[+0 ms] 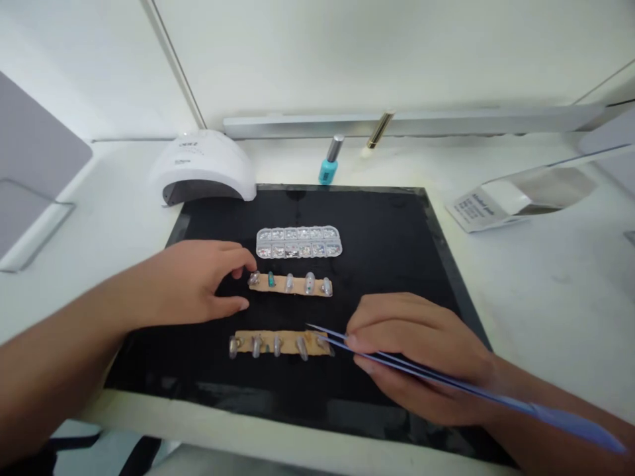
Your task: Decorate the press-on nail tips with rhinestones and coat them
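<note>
My right hand [421, 357] grips blue tweezers [446, 378], their two tips slightly apart over the right end of the nearer tan strip [268, 336]. Several false nails lie across that strip. Beyond it is a second tan strip [297, 285] bearing more false nails, one of them a teal nail [271, 279]. My left hand [193, 284] hovers at this strip's left end, thumb and fingers apart; a fingertip is by the leftmost nail [254, 277], and I cannot tell whether it touches. Behind the strips sits a clear compartment case [299, 242] of small shiny pieces.
A black mat [387, 244] lies under everything on the white table. At its back left stands a white nail lamp [203, 162]. A turquoise polish bottle [331, 162] and a gold-and-white tube [380, 132] stand behind. To the right is an open white box [516, 198].
</note>
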